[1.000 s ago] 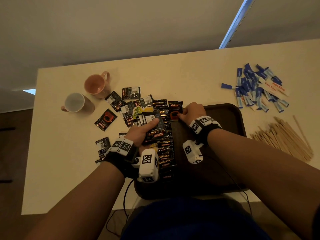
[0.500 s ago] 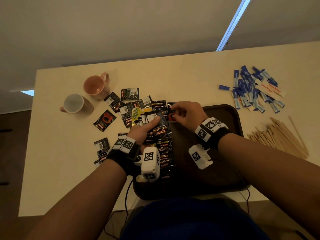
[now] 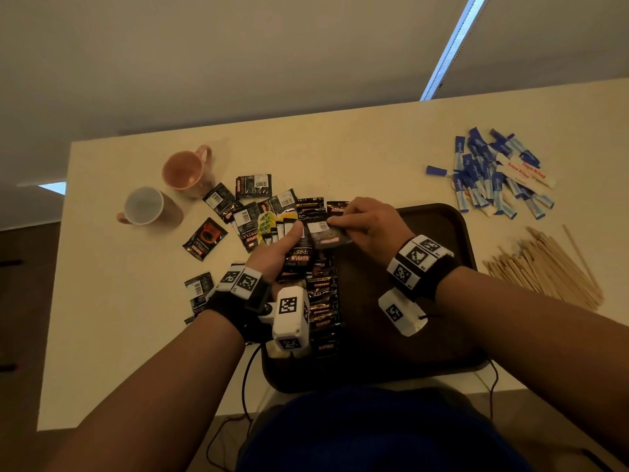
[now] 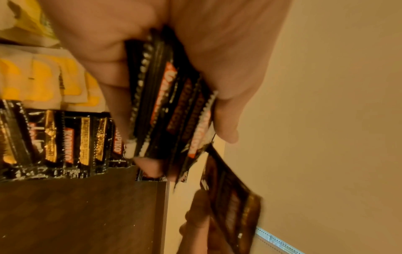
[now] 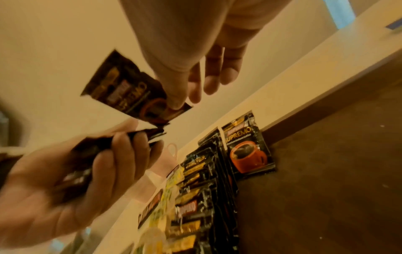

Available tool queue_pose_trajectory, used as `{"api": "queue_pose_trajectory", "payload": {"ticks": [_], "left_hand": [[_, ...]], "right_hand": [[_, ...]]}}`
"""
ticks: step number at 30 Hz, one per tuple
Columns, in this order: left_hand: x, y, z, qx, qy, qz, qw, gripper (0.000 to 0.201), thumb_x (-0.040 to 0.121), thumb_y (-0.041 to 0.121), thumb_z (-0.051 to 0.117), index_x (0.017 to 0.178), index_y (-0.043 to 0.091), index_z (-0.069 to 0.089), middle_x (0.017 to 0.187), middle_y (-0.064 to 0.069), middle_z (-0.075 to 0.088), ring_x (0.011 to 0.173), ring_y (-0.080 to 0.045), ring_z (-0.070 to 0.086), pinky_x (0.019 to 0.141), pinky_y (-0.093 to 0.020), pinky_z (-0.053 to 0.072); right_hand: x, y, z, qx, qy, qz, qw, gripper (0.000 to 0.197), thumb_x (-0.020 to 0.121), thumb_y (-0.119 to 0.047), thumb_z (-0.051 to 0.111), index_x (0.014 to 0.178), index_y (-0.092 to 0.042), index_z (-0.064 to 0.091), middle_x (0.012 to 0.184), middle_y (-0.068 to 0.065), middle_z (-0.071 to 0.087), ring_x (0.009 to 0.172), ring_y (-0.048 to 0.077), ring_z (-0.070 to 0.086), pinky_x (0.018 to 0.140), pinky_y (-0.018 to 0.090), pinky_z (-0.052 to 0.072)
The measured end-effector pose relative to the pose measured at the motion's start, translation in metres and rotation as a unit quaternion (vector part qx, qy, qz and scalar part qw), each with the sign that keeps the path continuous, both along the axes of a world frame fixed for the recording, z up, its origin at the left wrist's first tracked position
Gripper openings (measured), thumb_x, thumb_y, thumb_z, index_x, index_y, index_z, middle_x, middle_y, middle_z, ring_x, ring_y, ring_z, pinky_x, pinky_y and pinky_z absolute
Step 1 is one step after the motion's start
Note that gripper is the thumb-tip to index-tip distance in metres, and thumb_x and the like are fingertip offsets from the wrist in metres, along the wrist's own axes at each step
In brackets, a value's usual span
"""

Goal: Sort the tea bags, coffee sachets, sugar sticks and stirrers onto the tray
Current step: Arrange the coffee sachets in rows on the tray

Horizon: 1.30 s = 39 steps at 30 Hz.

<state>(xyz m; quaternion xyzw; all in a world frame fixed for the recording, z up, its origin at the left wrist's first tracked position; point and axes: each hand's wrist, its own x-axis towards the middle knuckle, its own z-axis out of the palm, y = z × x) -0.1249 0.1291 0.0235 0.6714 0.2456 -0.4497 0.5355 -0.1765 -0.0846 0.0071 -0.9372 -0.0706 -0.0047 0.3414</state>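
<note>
My left hand (image 3: 277, 248) grips a sachet stack (image 4: 172, 103). My right hand (image 3: 369, 224) pinches one sachet (image 5: 130, 92) above the tray (image 3: 452, 233).

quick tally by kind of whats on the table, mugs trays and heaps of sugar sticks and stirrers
mugs: 2
tray: 1
sugar stick heap: 1
stirrer heap: 1
sachets: too overlapped to count
total without sachets: 5
</note>
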Motion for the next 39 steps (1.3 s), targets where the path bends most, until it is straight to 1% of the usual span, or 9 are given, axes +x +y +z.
{"api": "queue_pose_trajectory", "payload": {"ticks": [5,8,12,18,21,27,32,36,39], "left_hand": [[0.004,0.012,-0.025,0.008,0.016,0.007,1.000,0.109,0.036,0.080,0.084,0.118,0.010,0.069,0.110,-0.014,0.074,0.101,-0.034,0.071,0.093,-0.047,0.053],[0.005,0.012,-0.024,-0.003,-0.001,0.014,1.000,0.106,0.035,0.081,0.083,0.114,0.011,0.072,0.108,-0.012,0.075,0.101,-0.031,0.071,0.095,-0.046,0.052],[0.003,0.009,-0.016,-0.032,-0.005,0.023,0.999,0.105,0.033,0.071,0.088,0.113,0.006,0.071,0.107,-0.015,0.074,0.099,-0.032,0.072,0.094,-0.046,0.054],[0.004,0.011,-0.018,-0.035,-0.003,0.026,0.999,0.104,0.036,0.069,0.089,0.114,0.003,0.071,0.106,-0.017,0.074,0.101,-0.034,0.071,0.099,-0.053,0.051],[0.005,0.012,-0.019,-0.032,-0.001,0.029,0.999,0.103,0.036,0.069,0.089,0.113,0.004,0.071,0.105,-0.016,0.074,0.100,-0.034,0.071,0.099,-0.053,0.051],[0.007,0.014,-0.026,-0.023,-0.004,0.029,0.999,0.106,0.034,0.075,0.088,0.113,0.007,0.072,0.106,-0.014,0.075,0.102,-0.033,0.071,0.101,-0.054,0.050],[0.005,0.011,-0.025,-0.038,-0.003,0.027,0.999,0.107,0.033,0.072,0.089,0.114,0.004,0.071,0.108,-0.016,0.074,0.102,-0.033,0.071,0.101,-0.051,0.050],[0.005,0.010,-0.019,-0.043,0.002,0.035,0.998,0.109,0.030,0.069,0.090,0.115,0.003,0.070,0.108,-0.016,0.074,0.100,-0.034,0.071,0.096,-0.049,0.053],[0.005,0.011,-0.014,-0.041,0.000,0.033,0.999,0.102,0.037,0.069,0.087,0.114,0.004,0.071,0.106,-0.016,0.074,0.099,-0.033,0.072,0.097,-0.049,0.053]], "right_hand": [[0.003,-0.017,-0.007,0.023,0.120,-0.176,0.977,0.015,0.091,-0.017,0.066,0.097,-0.005,0.073,0.090,0.004,0.066,0.082,0.021,0.060,0.071,0.029,0.047],[0.004,-0.021,-0.015,0.014,0.283,-0.191,0.940,0.017,0.091,-0.023,0.066,0.094,-0.008,0.073,0.086,0.010,0.069,0.082,0.023,0.063,0.073,0.031,0.049],[0.009,-0.016,-0.031,0.035,0.361,-0.195,0.911,0.021,0.088,-0.029,0.069,0.081,-0.010,0.073,0.082,0.008,0.072,0.081,0.021,0.067,0.071,0.030,0.052],[0.024,-0.006,-0.040,0.032,0.379,-0.215,0.899,0.027,0.085,-0.035,0.073,0.072,-0.012,0.074,0.071,0.003,0.070,0.072,0.017,0.066,0.058,0.025,0.052],[0.022,-0.005,-0.038,0.051,0.360,-0.231,0.903,0.022,0.087,-0.029,0.072,0.075,-0.010,0.073,0.075,0.006,0.072,0.074,0.018,0.068,0.069,0.031,0.056],[0.004,-0.012,-0.037,0.094,0.365,-0.222,0.900,0.017,0.090,-0.020,0.068,0.080,-0.007,0.070,0.074,0.004,0.073,0.060,0.010,0.065,0.056,0.019,0.047],[0.003,-0.009,-0.042,0.050,0.392,-0.182,0.900,0.026,0.090,-0.028,0.067,0.074,-0.008,0.072,0.070,0.004,0.072,0.056,0.007,0.061,0.057,0.019,0.045],[0.017,-0.009,-0.045,0.006,0.370,-0.206,0.906,0.033,0.087,-0.035,0.070,0.072,-0.006,0.074,0.068,0.008,0.069,0.067,0.018,0.065,0.066,0.029,0.054],[0.028,-0.009,-0.045,-0.027,0.347,-0.208,0.914,0.033,0.087,-0.034,0.070,0.070,-0.005,0.071,0.059,0.005,0.057,0.058,0.017,0.054,0.054,0.024,0.044]]}}
